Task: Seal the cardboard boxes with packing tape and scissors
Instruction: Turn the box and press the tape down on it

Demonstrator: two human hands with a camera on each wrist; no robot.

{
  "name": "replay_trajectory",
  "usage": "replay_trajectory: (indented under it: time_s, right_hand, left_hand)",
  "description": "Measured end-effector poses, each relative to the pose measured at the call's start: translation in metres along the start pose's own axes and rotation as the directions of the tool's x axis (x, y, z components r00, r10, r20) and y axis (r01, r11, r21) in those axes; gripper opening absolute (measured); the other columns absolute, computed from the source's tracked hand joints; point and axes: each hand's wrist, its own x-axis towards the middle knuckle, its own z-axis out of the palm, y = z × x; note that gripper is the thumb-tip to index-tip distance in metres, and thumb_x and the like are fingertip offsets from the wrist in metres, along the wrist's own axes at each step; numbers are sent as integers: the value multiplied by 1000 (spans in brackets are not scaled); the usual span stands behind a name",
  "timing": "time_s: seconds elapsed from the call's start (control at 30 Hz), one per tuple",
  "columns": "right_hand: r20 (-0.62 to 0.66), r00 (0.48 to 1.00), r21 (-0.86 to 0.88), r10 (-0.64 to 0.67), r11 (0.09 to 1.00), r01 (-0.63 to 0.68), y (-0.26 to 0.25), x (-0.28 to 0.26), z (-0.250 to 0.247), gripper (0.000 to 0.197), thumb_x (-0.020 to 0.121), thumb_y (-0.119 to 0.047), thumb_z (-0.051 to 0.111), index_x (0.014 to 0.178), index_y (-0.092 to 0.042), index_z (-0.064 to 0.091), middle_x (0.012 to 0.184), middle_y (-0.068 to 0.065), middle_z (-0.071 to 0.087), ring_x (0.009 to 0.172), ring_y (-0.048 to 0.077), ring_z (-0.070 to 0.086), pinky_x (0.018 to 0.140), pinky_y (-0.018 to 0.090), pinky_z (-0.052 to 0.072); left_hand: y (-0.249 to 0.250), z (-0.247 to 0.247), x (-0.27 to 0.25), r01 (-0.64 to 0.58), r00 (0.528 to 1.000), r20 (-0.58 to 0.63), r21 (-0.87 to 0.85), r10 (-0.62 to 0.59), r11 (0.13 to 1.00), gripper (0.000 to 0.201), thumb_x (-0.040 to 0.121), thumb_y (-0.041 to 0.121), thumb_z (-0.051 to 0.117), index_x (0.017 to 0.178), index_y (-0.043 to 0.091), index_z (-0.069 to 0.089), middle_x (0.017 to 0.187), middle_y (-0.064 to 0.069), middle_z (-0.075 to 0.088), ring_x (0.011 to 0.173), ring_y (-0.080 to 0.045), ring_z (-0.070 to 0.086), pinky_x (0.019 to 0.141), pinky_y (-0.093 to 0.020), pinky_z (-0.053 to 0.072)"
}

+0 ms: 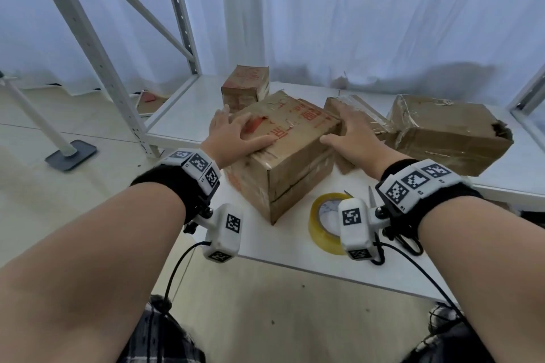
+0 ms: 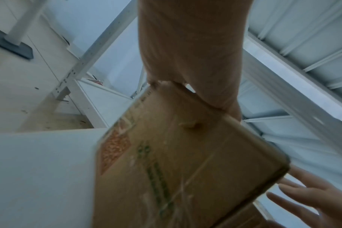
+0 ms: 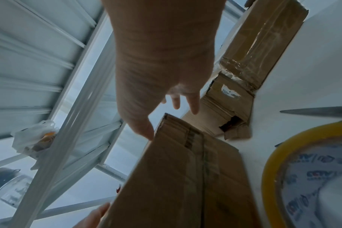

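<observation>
The left hand (image 1: 233,132) lies flat with spread fingers on top of the box (image 1: 283,150) on the white table (image 1: 295,247). The right hand (image 1: 351,132), fingers straight, holds nothing at the box's right edge; the tape roll (image 1: 321,224) and scissors (image 1: 410,242) lie near

Storeroom or packing area suggested: white metal shelving rack (image 1: 97,47) with perforated uprights seen, worn cardboard boxes (image 1: 448,130) spread on low white shelf deck (image 1: 180,115), tape roll (image 1: 323,222) near front edge, white curtain (image 1: 368,23) hung behind.
</observation>
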Motion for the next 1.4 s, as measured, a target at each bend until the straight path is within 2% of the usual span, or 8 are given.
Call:
replay_trajectory:
  time_s: [0.23, 0.43, 0.53, 0.63, 0.9, 1.07, 1.23, 1.4]
  right_hand:
    - [215, 975, 74, 48, 995, -65, 11, 0, -2, 73, 82, -22, 74, 142, -34, 33, 143, 6, 38, 126, 23, 42, 109, 43, 38]
    - [-94, 991, 333, 93, 941, -56, -4, 5, -5, 55, 91, -14, 60, 138, -31, 37, 127, 4, 54, 111, 20, 56, 94, 40, 52]
    - [-108, 981, 591, 161, 804, -67, -13, 5, -12, 56, 95, -9, 55, 143, -27, 33, 125, 1, 56, 97, 10, 61, 72, 24, 55]
    - [-68, 984, 677, 164, 732, -75, -18, 6, -18, 63, 93, -17, 58, 145, -35, 30, 142, 1, 43, 120, 19, 52, 92, 41, 50]
    - [-119, 964, 669, 239, 736, -100, -17, 3, -8, 38, 87, -18, 65, 118, -19, 43, 124, 12, 52, 90, 19, 60, 65, 31, 52]
    - [104, 987, 550, 124, 820, -161, -13, -3, -6, 53, 89, -26, 63, 138, -20, 42, 135, 0, 50, 104, 12, 55, 80, 29, 50]
    - [236, 971, 138, -23, 990, -10, -10, -10, 0, 67, 83, -31, 72, 142, -26, 39, 152, -4, 28, 124, 13, 42, 96, 30, 46]
    - [335, 941, -52, -50, 996, 72, -5, -12, -7, 84, 79, -26, 77, 148, -29, 29, 160, -8, 5, 144, 18, 18, 109, 44, 37]
  left_hand:
    - [3, 11, 8, 316, 936, 64, -580, -345, 750, 116, 64, 92, 40, 147, 21, -1, 128, -16, 53, 108, -34, 59, 85, -45, 55]
    - [5, 7, 24, 100, 980, -46, -727, -194, 679, 117, 53, 101, 33, 134, 17, 49, 124, -3, 62, 112, -20, 57, 104, -41, 40]
    - [5, -3, 17, 2, 972, -145, -777, -183, 629, 66, 80, 73, 52, 100, 12, 67, 95, -3, 68, 86, -15, 58, 85, -29, 45]
    - [6, -9, 21, -68, 969, -180, -849, -166, 524, 31, 88, 44, 65, 83, 14, 69, 80, 4, 69, 77, -13, 60, 81, -27, 48]
    - [8, -21, 23, 103, 963, 9, -937, -270, 334, 35, 94, 54, 49, 83, 22, 58, 76, 3, 63, 69, -11, 61, 59, -24, 50]
    - [7, -10, 19, 195, 977, 124, -848, -172, 493, 35, 93, 54, 49, 96, 22, 61, 68, 11, 70, 62, -8, 67, 53, -21, 51]
    - [9, 1, 20, 197, 977, 57, -608, -205, 769, 73, 61, 75, 57, 125, 40, 54, 132, -4, 50, 108, -25, 59, 94, -41, 50]
    - [9, 5, 15, 192, 976, 5, -498, -219, 846, 58, 78, 63, 54, 132, 44, 49, 135, -5, 36, 112, -29, 52, 101, -44, 45]
